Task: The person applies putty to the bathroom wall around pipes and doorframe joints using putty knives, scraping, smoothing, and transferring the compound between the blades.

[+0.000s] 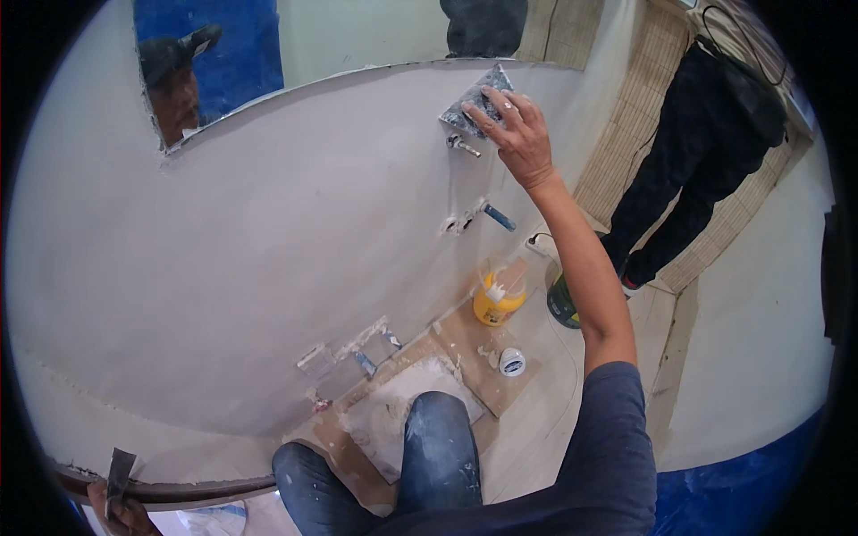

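My right hand [518, 134] is raised at the top, its fingers spread over a flat square pad [476, 100], grey and speckled, of a kind I cannot make out. The pad lies against the pale wall [268, 223], just below the edge of a mirror [357, 36]. Right under the pad, a short metal pipe fitting [463, 146] sticks out of the wall. At the lower left, my left hand [125, 515] is closed round a putty knife [118, 473] with its blade pointing up. Its forearm is out of the picture.
A blue pipe stub [499, 217] juts from the wall. Below stand a yellow bucket [499, 308], a dark green bucket [563, 302] and a white tub [512, 362]. Dusty cardboard [469, 335] covers the floor near my knees. Another person in dark trousers [688, 152] stands at right.
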`<state>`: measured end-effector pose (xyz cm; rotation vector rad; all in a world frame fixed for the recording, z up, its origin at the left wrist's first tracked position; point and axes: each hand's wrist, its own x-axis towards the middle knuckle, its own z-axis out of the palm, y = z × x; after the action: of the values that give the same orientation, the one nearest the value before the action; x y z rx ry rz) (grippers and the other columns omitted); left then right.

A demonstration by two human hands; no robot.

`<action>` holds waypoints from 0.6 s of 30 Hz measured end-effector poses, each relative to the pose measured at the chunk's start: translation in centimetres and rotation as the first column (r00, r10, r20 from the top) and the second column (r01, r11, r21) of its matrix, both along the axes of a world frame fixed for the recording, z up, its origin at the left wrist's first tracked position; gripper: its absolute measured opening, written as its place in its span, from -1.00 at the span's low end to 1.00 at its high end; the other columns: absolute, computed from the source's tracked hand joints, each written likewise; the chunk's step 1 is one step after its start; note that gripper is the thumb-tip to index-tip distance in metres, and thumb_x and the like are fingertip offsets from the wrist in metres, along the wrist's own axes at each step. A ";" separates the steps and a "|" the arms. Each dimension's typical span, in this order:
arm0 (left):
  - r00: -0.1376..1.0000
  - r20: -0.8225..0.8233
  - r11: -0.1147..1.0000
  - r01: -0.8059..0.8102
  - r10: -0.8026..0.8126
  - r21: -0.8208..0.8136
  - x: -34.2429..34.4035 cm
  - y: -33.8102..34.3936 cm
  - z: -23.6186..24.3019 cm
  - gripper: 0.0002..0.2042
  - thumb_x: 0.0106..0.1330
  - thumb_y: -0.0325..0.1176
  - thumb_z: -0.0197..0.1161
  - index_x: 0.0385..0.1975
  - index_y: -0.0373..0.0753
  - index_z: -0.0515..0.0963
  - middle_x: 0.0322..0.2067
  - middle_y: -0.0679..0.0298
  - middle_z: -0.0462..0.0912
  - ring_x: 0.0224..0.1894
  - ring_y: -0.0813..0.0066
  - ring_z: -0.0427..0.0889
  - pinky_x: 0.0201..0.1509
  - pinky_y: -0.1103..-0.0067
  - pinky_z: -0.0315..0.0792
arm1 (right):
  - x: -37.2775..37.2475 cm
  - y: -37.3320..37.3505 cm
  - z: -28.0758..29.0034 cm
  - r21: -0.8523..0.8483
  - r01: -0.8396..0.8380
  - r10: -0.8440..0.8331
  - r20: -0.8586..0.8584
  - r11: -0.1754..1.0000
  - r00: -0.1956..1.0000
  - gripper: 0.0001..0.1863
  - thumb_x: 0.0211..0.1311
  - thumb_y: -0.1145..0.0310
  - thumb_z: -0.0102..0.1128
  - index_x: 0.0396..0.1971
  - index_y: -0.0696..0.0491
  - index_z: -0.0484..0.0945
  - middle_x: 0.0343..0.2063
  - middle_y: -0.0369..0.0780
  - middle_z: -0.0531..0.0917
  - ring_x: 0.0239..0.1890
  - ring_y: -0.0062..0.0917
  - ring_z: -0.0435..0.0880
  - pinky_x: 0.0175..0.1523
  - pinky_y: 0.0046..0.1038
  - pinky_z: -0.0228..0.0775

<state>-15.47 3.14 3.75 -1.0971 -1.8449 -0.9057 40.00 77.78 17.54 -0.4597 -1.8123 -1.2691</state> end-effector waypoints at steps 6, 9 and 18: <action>0.999 0.024 0.999 -0.043 0.043 0.018 1.1 -0.5 0.7 -0.44 0.44 0.08 -0.11 -0.36 -0.42 0.51 -0.41 0.12 0.52 -0.35 0.30 0.49 -0.23 0.41 0.39 | 0.0 1.1 -1.3 -0.060 -0.022 0.018 -0.057 0.998 0.998 -0.23 0.05 0.60 0.17 0.23 -0.52 0.53 0.17 -0.41 0.55 0.13 -0.43 0.49 0.24 -0.25 0.38; 0.998 0.010 0.997 -0.070 0.070 0.029 2.2 0.5 1.1 -0.44 0.43 0.09 -0.10 -0.35 -0.41 0.52 -0.42 0.13 0.55 -0.35 0.31 0.51 -0.24 0.41 0.39 | 0.5 1.8 -1.7 -0.088 -0.023 0.019 -0.049 0.996 0.999 -0.21 0.04 0.62 0.16 0.24 -0.51 0.52 0.19 -0.40 0.54 0.14 -0.41 0.49 0.26 -0.20 0.36; 0.999 -0.047 0.993 0.019 -0.013 0.115 2.4 1.3 1.4 -0.45 0.49 0.04 -0.13 -0.39 -0.41 0.53 -0.41 0.10 0.55 -0.36 0.27 0.53 -0.26 0.40 0.41 | 1.0 3.0 -6.9 -0.215 0.003 -0.032 -0.127 0.977 0.991 -0.16 -0.03 0.66 0.17 0.29 -0.40 0.48 0.26 -0.30 0.49 0.18 -0.32 0.46 0.30 -0.10 0.27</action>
<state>-13.03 4.42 5.11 -1.0538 -1.7267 -0.9764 40.99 80.77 10.66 -0.6639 -1.8448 -1.0336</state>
